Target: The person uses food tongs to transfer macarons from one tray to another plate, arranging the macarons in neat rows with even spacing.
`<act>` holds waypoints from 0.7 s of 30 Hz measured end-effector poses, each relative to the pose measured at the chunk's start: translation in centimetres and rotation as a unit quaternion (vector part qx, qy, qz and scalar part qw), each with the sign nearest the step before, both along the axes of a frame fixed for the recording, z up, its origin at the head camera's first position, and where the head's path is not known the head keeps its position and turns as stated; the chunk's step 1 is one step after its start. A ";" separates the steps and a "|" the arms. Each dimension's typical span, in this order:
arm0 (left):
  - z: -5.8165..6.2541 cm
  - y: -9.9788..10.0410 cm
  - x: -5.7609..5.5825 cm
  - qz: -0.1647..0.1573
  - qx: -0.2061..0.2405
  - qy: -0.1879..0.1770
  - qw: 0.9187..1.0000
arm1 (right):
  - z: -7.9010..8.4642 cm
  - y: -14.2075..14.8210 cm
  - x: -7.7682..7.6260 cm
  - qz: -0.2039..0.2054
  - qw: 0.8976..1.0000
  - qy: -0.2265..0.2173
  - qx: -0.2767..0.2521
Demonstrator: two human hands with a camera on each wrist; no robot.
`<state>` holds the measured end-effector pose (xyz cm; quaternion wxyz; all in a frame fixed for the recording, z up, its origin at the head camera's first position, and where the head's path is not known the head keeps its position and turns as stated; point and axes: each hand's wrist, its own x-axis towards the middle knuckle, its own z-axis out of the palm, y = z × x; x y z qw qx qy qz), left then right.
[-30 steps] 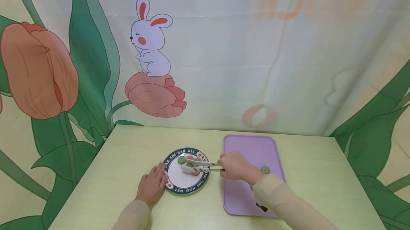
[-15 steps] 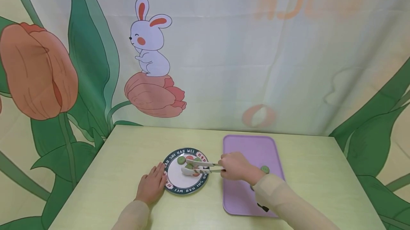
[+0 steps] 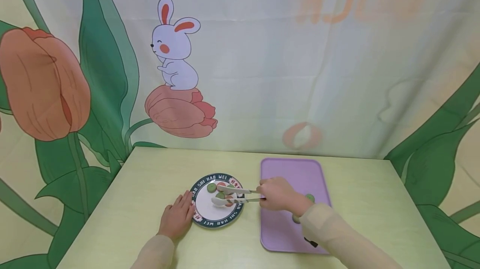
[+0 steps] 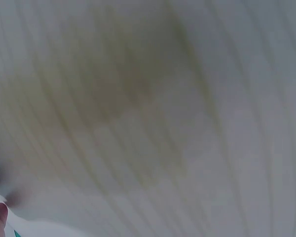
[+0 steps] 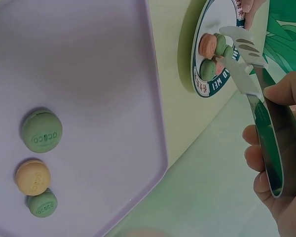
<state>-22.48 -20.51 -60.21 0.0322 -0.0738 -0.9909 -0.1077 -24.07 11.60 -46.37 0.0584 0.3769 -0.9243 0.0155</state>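
My right hand (image 3: 279,194) grips a pair of tongs (image 5: 267,143) with metal handles and pale tips. The tips stand apart above a round plate (image 3: 202,210) with a dark lettered rim. Between them in the head view lies a green macaron (image 3: 220,195). Several macarons sit on the plate, including another green macaron (image 3: 211,188) and a pink macaron (image 5: 207,46). At the plate's left rim, my left hand (image 3: 177,215) rests with its fingers extended. The left wrist view is mostly a blurred pale surface.
A purple tray (image 3: 279,235) lies right of the plate, under my right forearm. On it are a large green macaron (image 5: 42,131), a yellow macaron (image 5: 33,177) and a smaller green macaron (image 5: 43,203). A printed curtain (image 3: 255,73) hangs behind the table.
The tongs' tips have spread wider, and the green macaron between them sits slightly lower in the head view. My left hand has stayed at the plate's rim.
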 end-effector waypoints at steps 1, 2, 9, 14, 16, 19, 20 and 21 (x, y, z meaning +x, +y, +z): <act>0.0 0.0 0.0 0.000 0.000 0.000 1.000 | 0.0 0.1 0.0 0.001 1.000 0.003 0.000; 0.0 0.0 0.0 0.000 0.001 -0.001 1.000 | 0.0 0.2 0.0 0.002 1.000 0.005 -0.001; 0.1 0.0 0.1 0.000 0.003 0.000 1.000 | 0.0 0.6 0.1 0.008 1.000 0.004 0.001; -0.1 -0.1 0.0 -0.002 0.004 0.003 1.000 | 0.7 0.9 0.4 0.005 1.000 0.000 0.005; -0.1 -0.1 -0.1 -0.001 0.005 0.003 1.000 | 1.0 1.2 0.7 0.003 1.000 -0.006 0.003; -0.2 -0.1 -0.1 0.000 0.003 0.002 1.000 | 1.2 1.5 0.9 0.004 1.000 -0.010 0.002; -0.2 -0.1 -0.2 0.000 0.003 0.001 1.000 | 1.2 1.7 1.0 0.006 1.000 -0.009 0.002; -0.2 -0.1 -0.2 0.001 0.003 0.000 1.000 | 1.2 1.8 1.0 0.007 1.000 -0.005 0.003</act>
